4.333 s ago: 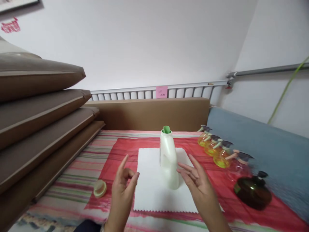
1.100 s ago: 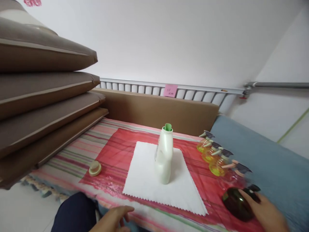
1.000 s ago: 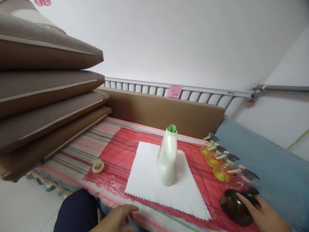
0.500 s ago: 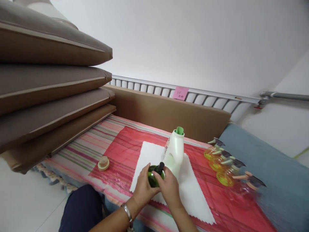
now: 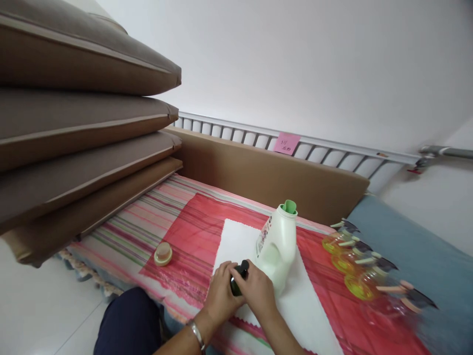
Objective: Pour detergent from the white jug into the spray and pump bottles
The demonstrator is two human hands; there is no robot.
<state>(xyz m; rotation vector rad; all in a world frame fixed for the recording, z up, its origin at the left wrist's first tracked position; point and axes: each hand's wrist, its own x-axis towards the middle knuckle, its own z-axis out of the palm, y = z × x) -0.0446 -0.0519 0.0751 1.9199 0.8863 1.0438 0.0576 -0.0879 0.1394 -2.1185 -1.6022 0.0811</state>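
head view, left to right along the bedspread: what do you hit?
cap → left hand → jug → spray bottles. The dark bottle and right hand overlap the left hand and jug, so they are left out.

Round tan cap (image 5: 163, 253) left of the grip, well apart, on red sheet (image 5: 192, 231). White cloth (image 5: 236, 236) under the grip. Row of yellow spray bottles (image 5: 356, 286) to its right. Brown cushions (image 5: 84, 123) stacked far left.
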